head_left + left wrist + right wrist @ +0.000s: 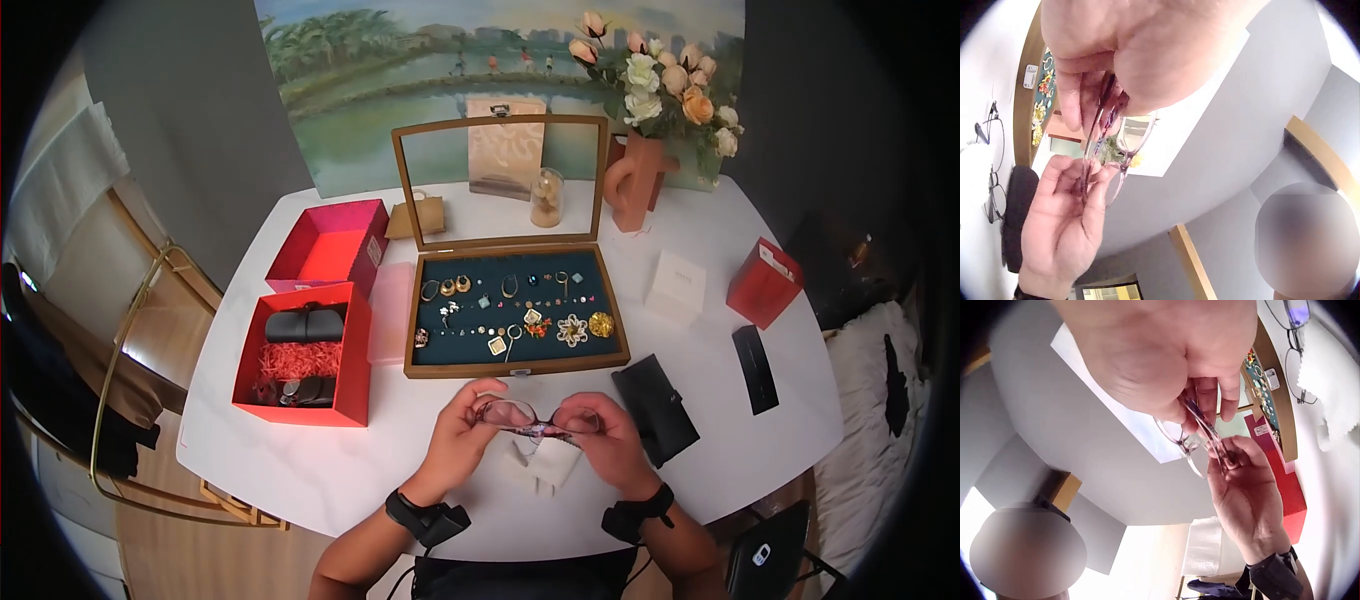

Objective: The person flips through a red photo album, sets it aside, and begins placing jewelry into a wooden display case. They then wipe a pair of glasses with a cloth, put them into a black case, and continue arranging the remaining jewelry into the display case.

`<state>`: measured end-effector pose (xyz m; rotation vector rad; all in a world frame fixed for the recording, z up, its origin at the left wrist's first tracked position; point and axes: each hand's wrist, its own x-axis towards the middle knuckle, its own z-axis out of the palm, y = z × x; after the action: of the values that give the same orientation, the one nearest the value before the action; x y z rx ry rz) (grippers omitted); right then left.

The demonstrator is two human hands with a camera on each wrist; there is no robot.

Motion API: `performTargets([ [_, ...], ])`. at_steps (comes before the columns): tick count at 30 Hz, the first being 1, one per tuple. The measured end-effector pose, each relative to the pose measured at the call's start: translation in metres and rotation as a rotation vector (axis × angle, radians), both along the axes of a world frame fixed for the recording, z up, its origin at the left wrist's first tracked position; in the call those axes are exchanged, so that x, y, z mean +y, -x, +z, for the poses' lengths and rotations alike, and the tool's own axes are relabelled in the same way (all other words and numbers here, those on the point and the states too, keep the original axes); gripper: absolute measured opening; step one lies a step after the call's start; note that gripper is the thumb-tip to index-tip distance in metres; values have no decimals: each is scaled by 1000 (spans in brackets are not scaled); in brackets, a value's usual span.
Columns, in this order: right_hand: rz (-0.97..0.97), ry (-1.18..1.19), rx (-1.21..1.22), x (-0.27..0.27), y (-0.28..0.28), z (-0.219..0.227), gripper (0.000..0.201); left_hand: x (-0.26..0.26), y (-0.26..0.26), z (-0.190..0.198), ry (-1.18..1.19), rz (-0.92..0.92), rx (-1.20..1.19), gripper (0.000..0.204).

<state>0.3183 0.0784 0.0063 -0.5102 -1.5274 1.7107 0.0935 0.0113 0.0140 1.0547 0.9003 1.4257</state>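
Note:
Both hands hold a pair of glasses (540, 430) above the table's front, the left hand (460, 438) pinching one side and the right hand (612, 445) the other. In the left wrist view, the left hand (1160, 53) is close to the camera, with the right hand (1063, 231) across the glasses (1093, 144). The right wrist view has the right hand (1166, 356) above and the left hand (1249, 500) below, fingers on the frame's ends. Under the hands lies a white cloth (548, 462); a second pair of glasses (1293, 356) lies against it.
An open jewellery case (520, 372) stands beyond the hands. Left are a red box (350, 385) with a black case and a pink box (290, 250). Right are a black case (655, 410), white box (676, 285), red bag (765, 285) and black box (755, 370). A flower vase (632, 185) stands behind.

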Motion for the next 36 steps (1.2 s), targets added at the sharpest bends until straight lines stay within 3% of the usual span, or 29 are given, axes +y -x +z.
performTargets([
  [3,15,25,84,0,-6,0,31,2,-9,10,54,10,-105,26],
  [7,26,35,104,-1,-12,5,34,7,-15,15,151,61,-255,25],
  [9,15,70,100,-4,-13,7,34,11,-9,12,76,-39,-133,38],
  [10,14,86,89,-4,-13,8,34,11,-7,16,80,-43,-130,38],
  [12,19,116,112,-1,-13,7,34,10,-4,23,67,-8,108,32],
  [16,87,178,62,3,-16,15,39,9,6,26,74,-54,54,29],
  [17,87,180,60,3,-17,20,39,8,6,40,172,-102,173,27],
  [19,275,279,-120,2,-17,30,43,10,7,51,270,-148,290,26],
  [21,386,405,-87,1,-18,30,43,12,9,55,218,-253,644,29],
  [22,493,532,-52,0,-19,29,43,13,9,58,218,-252,642,29],
  [24,512,564,-55,-1,-20,27,37,13,8,62,246,-384,714,30],
  [25,519,598,-65,1,-23,26,35,12,8,60,247,-384,712,30],
  [27,526,632,-76,7,-32,22,33,11,8,50,161,-393,338,31],
  [29,515,688,156,14,-43,15,31,15,19,41,175,-376,230,31],
  [30,515,688,156,14,-45,13,31,17,27,35,188,-355,123,31],
  [32,459,745,464,14,-48,11,24,17,31,16,198,-376,200,30],
  [34,468,736,455,18,-51,8,27,11,17,3,-27,-329,680,31],
  [36,497,732,542,18,-52,5,26,3,0,8,-123,-405,914,40],
])
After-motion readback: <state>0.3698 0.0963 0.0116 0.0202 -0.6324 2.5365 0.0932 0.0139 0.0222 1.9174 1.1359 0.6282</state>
